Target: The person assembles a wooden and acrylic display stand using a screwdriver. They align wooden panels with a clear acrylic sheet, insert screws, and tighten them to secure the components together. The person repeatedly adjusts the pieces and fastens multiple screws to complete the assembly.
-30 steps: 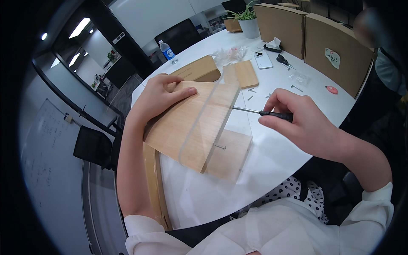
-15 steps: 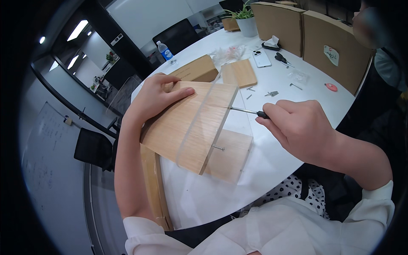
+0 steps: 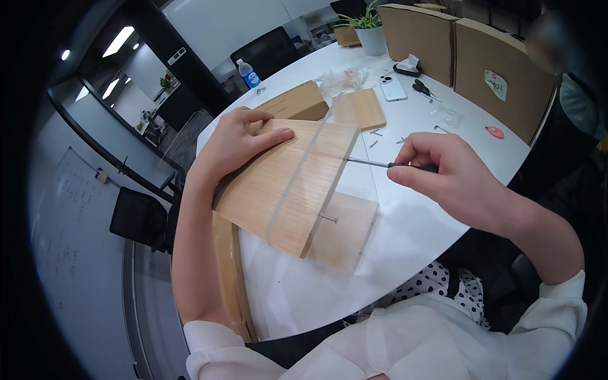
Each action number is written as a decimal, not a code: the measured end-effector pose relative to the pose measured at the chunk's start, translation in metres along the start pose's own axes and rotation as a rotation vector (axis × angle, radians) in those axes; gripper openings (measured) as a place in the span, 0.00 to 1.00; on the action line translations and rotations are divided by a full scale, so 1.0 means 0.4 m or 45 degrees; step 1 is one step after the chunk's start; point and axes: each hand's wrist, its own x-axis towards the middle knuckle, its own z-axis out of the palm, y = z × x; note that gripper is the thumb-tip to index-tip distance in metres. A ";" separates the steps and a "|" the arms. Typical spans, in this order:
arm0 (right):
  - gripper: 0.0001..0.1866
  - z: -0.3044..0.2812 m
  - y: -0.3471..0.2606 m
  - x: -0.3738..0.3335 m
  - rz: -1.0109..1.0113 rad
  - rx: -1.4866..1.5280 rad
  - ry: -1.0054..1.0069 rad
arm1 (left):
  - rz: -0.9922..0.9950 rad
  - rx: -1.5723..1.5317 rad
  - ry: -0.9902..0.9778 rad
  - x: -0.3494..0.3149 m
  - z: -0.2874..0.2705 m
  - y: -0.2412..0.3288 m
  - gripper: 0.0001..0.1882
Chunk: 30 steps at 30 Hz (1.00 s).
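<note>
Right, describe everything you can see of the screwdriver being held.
The screwdriver has a slim, metallic shaft and a black handle, partly hidden by the right hand gripping it. The shaft points left across the picture, its tip at the right-hand edge of the wooden board. The tip's shape cannot be made out.

Between left hand (image 3: 237, 140) and right hand (image 3: 446, 180), board (image 3: 278, 180) and screwdriver (image 3: 370, 163) bar the way; a screw (image 3: 329, 218) juts from the board's edge. A hand could pass over the bare near-right stretch of desk (image 3: 408, 235). A box (image 3: 294, 100) lies beyond the left hand; upright cartons (image 3: 418, 47) wall the far right.
</note>
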 end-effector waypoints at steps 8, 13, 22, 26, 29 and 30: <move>0.09 0.014 0.072 -0.007 -1.378 -1.604 0.782 | 0.024 0.044 0.023 0.012 0.005 -0.005 0.38; 0.14 0.021 0.065 -0.018 -1.351 -1.510 0.750 | -0.001 0.039 0.023 0.014 0.010 -0.014 0.41; 0.15 0.013 0.110 -0.004 -1.486 -1.484 0.642 | -0.027 -0.012 0.031 0.005 0.005 -0.006 0.39; 0.14 0.005 0.096 -0.015 -1.426 -1.443 0.522 | 0.040 -0.015 0.067 -0.001 0.007 -0.009 0.37; 0.14 0.007 0.090 -0.023 -1.367 -1.384 0.478 | 0.035 0.045 0.035 -0.005 0.010 -0.006 0.31; 0.14 0.007 0.088 -0.026 -1.344 -1.372 0.461 | 0.035 0.045 0.032 -0.008 0.009 -0.003 0.31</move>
